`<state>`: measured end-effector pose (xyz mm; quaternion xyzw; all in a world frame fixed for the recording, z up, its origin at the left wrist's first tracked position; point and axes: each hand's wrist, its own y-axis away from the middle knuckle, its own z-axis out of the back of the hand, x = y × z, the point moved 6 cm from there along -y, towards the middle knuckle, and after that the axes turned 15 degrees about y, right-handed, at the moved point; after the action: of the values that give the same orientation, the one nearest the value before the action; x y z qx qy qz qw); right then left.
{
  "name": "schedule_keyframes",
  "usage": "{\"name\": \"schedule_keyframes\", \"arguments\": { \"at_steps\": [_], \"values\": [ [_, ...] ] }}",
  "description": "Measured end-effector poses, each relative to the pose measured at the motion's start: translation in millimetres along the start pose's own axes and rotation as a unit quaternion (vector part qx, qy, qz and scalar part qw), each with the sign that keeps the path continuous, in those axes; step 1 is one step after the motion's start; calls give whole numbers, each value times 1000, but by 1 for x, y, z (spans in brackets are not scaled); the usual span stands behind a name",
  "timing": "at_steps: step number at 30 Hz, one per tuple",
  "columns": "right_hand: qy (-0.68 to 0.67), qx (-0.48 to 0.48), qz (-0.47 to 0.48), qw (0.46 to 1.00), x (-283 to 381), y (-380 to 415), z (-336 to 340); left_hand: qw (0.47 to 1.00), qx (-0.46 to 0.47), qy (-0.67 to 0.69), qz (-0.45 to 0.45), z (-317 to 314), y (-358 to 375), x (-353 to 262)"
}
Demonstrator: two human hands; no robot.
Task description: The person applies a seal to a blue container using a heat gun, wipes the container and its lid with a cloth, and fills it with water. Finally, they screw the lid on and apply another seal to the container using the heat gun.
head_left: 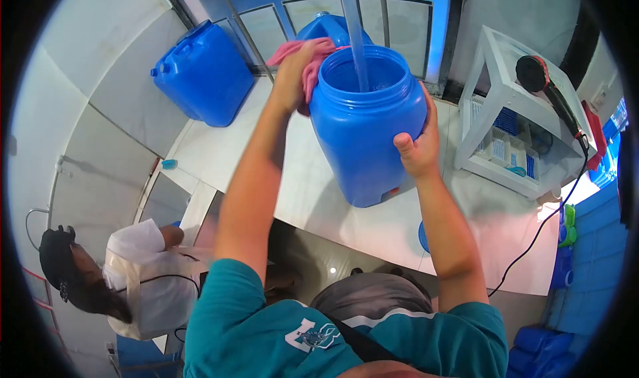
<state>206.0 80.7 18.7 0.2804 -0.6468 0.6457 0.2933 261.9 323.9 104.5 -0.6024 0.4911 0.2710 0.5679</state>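
Note:
A large blue wide-mouthed container stands upright on the white tiled counter, its mouth open. A clear stream or tube comes down from above into the mouth. At the container's upper left, my left hand is closed on a pink cloth, which touches the side by the rim. My right hand lies against the container's right side, with the thumb apart and the other fingers mostly hidden behind it.
Blue jugs stand at the back left and behind the container. A white shelf with baskets and a black-and-red dryer is on the right, its cord hanging down. Another person is at the lower left.

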Motion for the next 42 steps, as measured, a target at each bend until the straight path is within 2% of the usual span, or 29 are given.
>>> {"name": "schedule_keyframes", "arguments": {
  "at_steps": [1,3,5,7,8,11,12,14,16,18,19,21,22,23,24,25,27,28,31,32,34,36,37,38,40,41,42],
  "values": [
    [1,-7,0,1000,0,0,-1,1000,5,-1,0,3,11,16],
    [20,-17,-1,1000,1,2,1,975,-38,-78,-205,8,43,19],
    [40,-21,-3,999,5,5,1,979,-91,93,-157,-10,77,44],
    [90,-33,-10,995,11,9,0,975,-132,175,-30,28,98,117],
    [92,-35,-10,995,11,10,-2,949,-229,205,72,48,111,153],
    [109,-58,4,992,7,13,-3,947,-250,157,124,51,98,147],
    [94,-64,8,993,6,13,-3,952,-265,122,96,57,81,136],
    [81,-73,13,994,7,14,-1,972,-233,25,29,51,47,86],
    [68,-72,6,995,7,14,0,977,-109,100,-150,72,-7,64],
    [63,-75,7,995,5,15,1,951,-154,-35,-264,100,-62,41],
    [57,-73,7,996,4,15,1,970,-94,-42,-221,77,-76,16],
    [59,-78,10,995,4,14,0,983,-11,-181,-8,36,-98,-11],
    [60,-77,12,995,4,14,0,984,-5,-179,-9,17,-107,-29],
    [64,-82,14,994,4,14,2,947,52,-315,43,-6,-116,-35],
    [61,-78,15,995,3,14,3,885,107,-444,92,-19,-124,-32],
    [57,-74,17,995,3,13,3,885,113,-443,88,-21,-135,-31],
    [71,-76,19,994,4,15,3,865,160,-417,229,-20,-150,-19],
    [82,-72,18,994,4,16,1,864,163,-419,225,-15,-164,-18],
    [87,-78,12,993,0,17,3,843,273,-391,248,10,-198,4],
    [90,-81,15,993,1,17,5,843,276,-391,244,17,-201,4],
    [92,-72,-2,993,2,18,3,893,188,-207,353,46,-200,9],
    [95,-72,1,993,2,18,3,924,259,-77,269,125,-217,58],
    [96,-68,2,993,2,18,3,938,308,-146,69,97,-175,38],
    [96,-69,0,993,1,17,4,905,253,191,282,148,-170,88],
    [89,-79,18,993,0,18,2,906,-33,252,337,141,-105,112],
    [84,-73,11,994,-3,18,1,892,245,279,257,176,-106,175],
    [80,-75,21,994,-3,19,1,894,234,281,260,177,-90,171]
  ]
}}
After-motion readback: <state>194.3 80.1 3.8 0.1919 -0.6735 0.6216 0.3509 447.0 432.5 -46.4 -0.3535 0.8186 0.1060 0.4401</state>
